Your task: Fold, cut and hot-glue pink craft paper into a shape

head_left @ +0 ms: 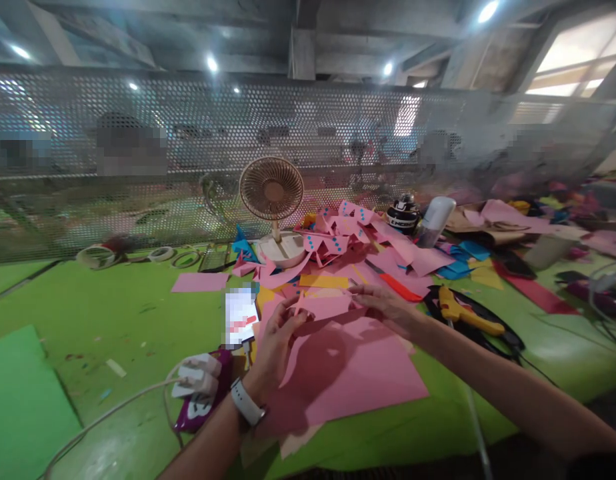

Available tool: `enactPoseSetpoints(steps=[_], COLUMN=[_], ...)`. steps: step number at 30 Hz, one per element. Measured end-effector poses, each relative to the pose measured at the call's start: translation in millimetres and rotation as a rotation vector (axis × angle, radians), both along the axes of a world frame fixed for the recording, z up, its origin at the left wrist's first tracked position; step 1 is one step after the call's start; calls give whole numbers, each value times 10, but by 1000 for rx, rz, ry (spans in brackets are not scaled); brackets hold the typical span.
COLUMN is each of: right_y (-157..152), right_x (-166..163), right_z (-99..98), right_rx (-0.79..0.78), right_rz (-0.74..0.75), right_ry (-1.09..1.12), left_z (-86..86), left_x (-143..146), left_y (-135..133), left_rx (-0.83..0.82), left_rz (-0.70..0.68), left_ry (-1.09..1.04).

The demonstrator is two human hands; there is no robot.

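My left hand (277,339), with a white watch on the wrist, pinches the left end of a small pink paper piece (324,306). My right hand (385,307) grips the same piece at its right end. Both hands hold it just above a large pink sheet (358,373) that lies flat on the green table (113,313). My hands' shadow falls across that sheet.
A small desk fan (272,200) stands behind a heap of pink cut-outs with blue dots (343,230). A yellow glue gun (463,312) lies at the right. A phone (241,317), a white plug and cable (195,377) and tape rolls (95,255) lie left. Perforated metal screen behind.
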State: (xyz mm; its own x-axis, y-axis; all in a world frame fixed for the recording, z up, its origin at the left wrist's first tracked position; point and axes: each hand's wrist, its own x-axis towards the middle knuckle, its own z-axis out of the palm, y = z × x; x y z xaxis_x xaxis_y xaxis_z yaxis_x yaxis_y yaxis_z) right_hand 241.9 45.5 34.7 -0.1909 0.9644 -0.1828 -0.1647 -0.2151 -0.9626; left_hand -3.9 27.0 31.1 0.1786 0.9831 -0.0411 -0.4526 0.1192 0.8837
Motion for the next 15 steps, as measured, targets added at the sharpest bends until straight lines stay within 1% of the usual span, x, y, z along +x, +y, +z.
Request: enactPoseSetpoints(steps=[3, 6, 10, 12, 15], right_y=[32, 47, 28, 14, 12], right_x=[-13, -42, -88, -93, -65], right_z=[-49, -77, -70, -66, -85], right_rx=[-100, -146, -171, -176, -108], right_rz=[-112, -151, -200, -193, -169], right_ry=[114, 175, 255, 283, 245], left_z=[-37, -64, -70, -57, -27], left_x=[-22, -33, -33, -29, -23], left_y=[88, 162, 207, 208, 196], left_rx=[-133, -234, -265, -286, -298], left_rz=[54, 103, 141, 154, 188], left_ry=[-108, -169, -196, -202, -233])
